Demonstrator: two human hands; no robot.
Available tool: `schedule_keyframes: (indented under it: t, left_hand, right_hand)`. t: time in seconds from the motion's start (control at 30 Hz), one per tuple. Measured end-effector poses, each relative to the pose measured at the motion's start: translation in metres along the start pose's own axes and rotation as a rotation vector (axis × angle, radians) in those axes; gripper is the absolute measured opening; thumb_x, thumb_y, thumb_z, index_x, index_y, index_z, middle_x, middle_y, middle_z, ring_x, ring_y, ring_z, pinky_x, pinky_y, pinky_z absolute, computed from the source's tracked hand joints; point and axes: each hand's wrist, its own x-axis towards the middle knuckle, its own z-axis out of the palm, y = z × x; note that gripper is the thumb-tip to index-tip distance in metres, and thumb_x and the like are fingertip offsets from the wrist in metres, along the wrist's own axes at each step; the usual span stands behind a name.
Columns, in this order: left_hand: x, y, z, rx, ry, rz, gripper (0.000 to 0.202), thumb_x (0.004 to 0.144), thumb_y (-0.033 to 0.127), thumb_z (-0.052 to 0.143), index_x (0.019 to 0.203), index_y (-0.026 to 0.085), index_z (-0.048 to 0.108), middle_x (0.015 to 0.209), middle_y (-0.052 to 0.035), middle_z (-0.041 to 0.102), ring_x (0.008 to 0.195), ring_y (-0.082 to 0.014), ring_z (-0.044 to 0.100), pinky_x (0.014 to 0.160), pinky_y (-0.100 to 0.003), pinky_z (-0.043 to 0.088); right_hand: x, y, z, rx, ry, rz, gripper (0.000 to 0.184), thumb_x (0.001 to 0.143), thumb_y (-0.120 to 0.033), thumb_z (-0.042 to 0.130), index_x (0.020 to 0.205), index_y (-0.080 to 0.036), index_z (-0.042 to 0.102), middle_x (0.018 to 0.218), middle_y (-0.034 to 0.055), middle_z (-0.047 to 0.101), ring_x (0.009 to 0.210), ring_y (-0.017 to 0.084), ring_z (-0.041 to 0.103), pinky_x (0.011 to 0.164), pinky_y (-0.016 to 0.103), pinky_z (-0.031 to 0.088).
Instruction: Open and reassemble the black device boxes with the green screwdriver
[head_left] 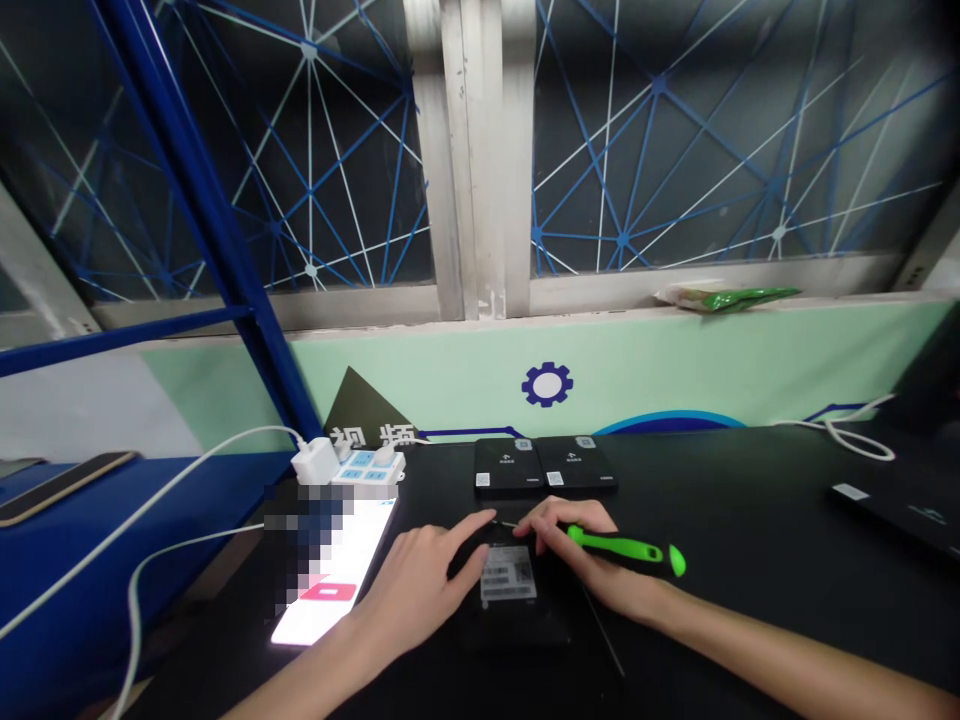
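A black flat box (pixel 517 625) with a white printed label (pixel 508 572) lies in front of me. My left hand (pixel 431 570) holds its left side, index finger stretched along the far edge and thumb at the label's corner. The other left fingers are mostly hidden. In my right hand (pixel 581 540) is a green-and-black screwdriver (pixel 626 550), its handle pointing right. A short bit of its shaft shows past the fingertips, at the box's far edge; I cannot tell whether the tip touches. To the right of the box lies a thin dark rod (pixel 604 632).
Two similar black boxes (pixel 508 466) sit side by side behind my hands. A lit phone or tablet (pixel 360 570) lies left, near a white power strip (pixel 371 468) with a charger (pixel 315 461) and cables. Another black device (pixel 900 515) and a white cable (pixel 855 440) lie right.
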Motion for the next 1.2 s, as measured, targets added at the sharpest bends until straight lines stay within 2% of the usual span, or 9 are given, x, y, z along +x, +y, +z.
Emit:
schedule_keyframes:
  t: [0.17, 0.33, 0.53, 0.83, 0.9, 0.97, 1.07, 1.13, 1.2]
  left_hand:
    - [0.0003, -0.0014, 0.0015, -0.005, 0.013, 0.003, 0.042, 0.102, 0.047, 0.036, 0.139, 0.036, 0.054, 0.077, -0.0025, 0.069, 0.072, -0.0223, 0.067, 0.064, -0.030, 0.046]
    - [0.0006, -0.0004, -0.0008, -0.004, 0.011, 0.038, 0.046, 0.103, 0.047, 0.032, 0.144, 0.033, 0.048, 0.061, 0.0019, 0.063, 0.059, -0.0188, 0.063, 0.060, -0.027, 0.045]
    - [0.0006, 0.0001, -0.0024, -0.025, 0.003, 0.050, 0.044, 0.104, 0.048, 0.031, 0.138, 0.035, 0.055, 0.064, 0.0002, 0.066, 0.067, -0.0220, 0.066, 0.066, -0.031, 0.048]
    - [0.0007, 0.0033, -0.0014, 0.001, -0.010, -0.046, 0.048, 0.101, 0.049, 0.034, 0.145, 0.029, 0.040, 0.063, 0.0033, 0.057, 0.062, -0.0217, 0.061, 0.059, -0.028, 0.041]
    - [0.0010, 0.0039, -0.0020, 0.015, 0.006, -0.094, 0.046, 0.098, 0.053, 0.039, 0.134, 0.025, 0.047, 0.066, 0.0024, 0.059, 0.064, -0.0227, 0.061, 0.057, -0.028, 0.038]
    - [0.0016, 0.0026, -0.0014, 0.048, 0.031, -0.138, 0.045, 0.092, 0.061, 0.046, 0.112, 0.022, 0.056, 0.066, 0.0012, 0.059, 0.064, -0.0233, 0.060, 0.056, -0.028, 0.035]
    - [0.0027, -0.0017, 0.0015, 0.082, 0.056, -0.143, 0.050, 0.083, 0.073, 0.051, 0.076, 0.023, 0.052, 0.062, 0.0009, 0.057, 0.060, -0.0210, 0.056, 0.052, -0.028, 0.030]
    - [0.0031, -0.0039, 0.0030, 0.059, 0.054, -0.122, 0.054, 0.082, 0.074, 0.051, 0.065, 0.023, 0.046, 0.059, 0.0017, 0.056, 0.057, -0.0186, 0.054, 0.051, -0.028, 0.028]
    - [0.0031, -0.0043, 0.0028, 0.016, 0.044, -0.106, 0.054, 0.082, 0.072, 0.052, 0.063, 0.022, 0.046, 0.056, 0.0025, 0.055, 0.056, -0.0173, 0.053, 0.052, -0.028, 0.029]
  right_hand:
    - [0.0001, -0.0030, -0.0006, 0.015, 0.021, -0.003, 0.034, 0.099, -0.032, 0.053, 0.071, -0.019, 0.067, 0.088, 0.0052, 0.074, 0.083, 0.019, 0.068, 0.079, 0.032, 0.051]
    - [0.0000, -0.0025, 0.0002, 0.008, 0.044, 0.026, 0.034, 0.098, -0.035, 0.054, 0.071, -0.019, 0.067, 0.089, 0.0049, 0.076, 0.084, 0.020, 0.069, 0.080, 0.032, 0.051]
    - [-0.0004, -0.0052, 0.0001, -0.001, 0.049, 0.066, 0.037, 0.097, -0.040, 0.054, 0.070, -0.020, 0.067, 0.087, 0.0058, 0.076, 0.084, 0.022, 0.070, 0.079, 0.034, 0.052]
    - [-0.0031, -0.0084, -0.0033, -0.066, 0.121, 0.070, 0.042, 0.099, -0.042, 0.049, 0.065, -0.020, 0.062, 0.081, 0.0046, 0.074, 0.081, 0.022, 0.068, 0.080, 0.034, 0.048]
    - [-0.0031, -0.0072, -0.0029, -0.086, 0.138, 0.075, 0.043, 0.100, -0.040, 0.048, 0.064, -0.020, 0.061, 0.082, 0.0039, 0.075, 0.081, 0.021, 0.068, 0.080, 0.033, 0.047]
    - [-0.0024, -0.0062, -0.0022, -0.091, 0.153, 0.090, 0.043, 0.100, -0.040, 0.048, 0.063, -0.020, 0.060, 0.083, 0.0038, 0.075, 0.082, 0.021, 0.069, 0.080, 0.033, 0.048]
    - [-0.0004, -0.0062, -0.0013, -0.068, 0.166, 0.111, 0.043, 0.098, -0.041, 0.051, 0.063, -0.020, 0.060, 0.084, 0.0043, 0.076, 0.083, 0.022, 0.069, 0.079, 0.032, 0.049]
    - [0.0005, -0.0067, -0.0010, -0.043, 0.169, 0.113, 0.041, 0.097, -0.043, 0.054, 0.063, -0.020, 0.061, 0.085, 0.0050, 0.076, 0.085, 0.023, 0.070, 0.079, 0.032, 0.051]
    - [0.0008, -0.0071, -0.0011, -0.019, 0.167, 0.109, 0.040, 0.095, -0.044, 0.056, 0.063, -0.020, 0.061, 0.085, 0.0055, 0.076, 0.087, 0.023, 0.070, 0.079, 0.032, 0.051]
